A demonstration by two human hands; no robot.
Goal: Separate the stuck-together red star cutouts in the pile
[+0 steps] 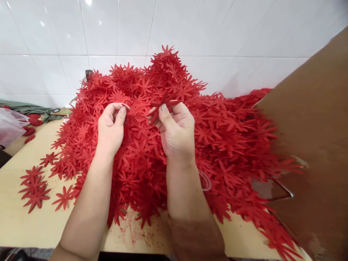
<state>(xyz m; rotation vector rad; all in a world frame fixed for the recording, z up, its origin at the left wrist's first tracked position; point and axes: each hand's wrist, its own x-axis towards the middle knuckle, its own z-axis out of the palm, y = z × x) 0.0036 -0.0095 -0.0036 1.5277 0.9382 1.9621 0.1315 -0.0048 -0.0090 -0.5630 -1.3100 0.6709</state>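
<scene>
A big heap of red star-shaped flower cut-outs (231,134) covers the middle of a pale wooden table (24,224). My left hand (110,127) hovers over the heap with fingers curled and thumb pinched against them; what it grips is hard to make out. Close beside it, my right hand (176,130) pinches one red cut-out (163,103) between thumb and fingers, lifted slightly above the pile.
A brown cardboard sheet (315,145) leans at the right. Loose red cut-outs (34,188) lie on the table at the left. A clear plastic bag (11,125) and green cloth (29,108) sit at far left. White tiled wall (67,32) stands behind.
</scene>
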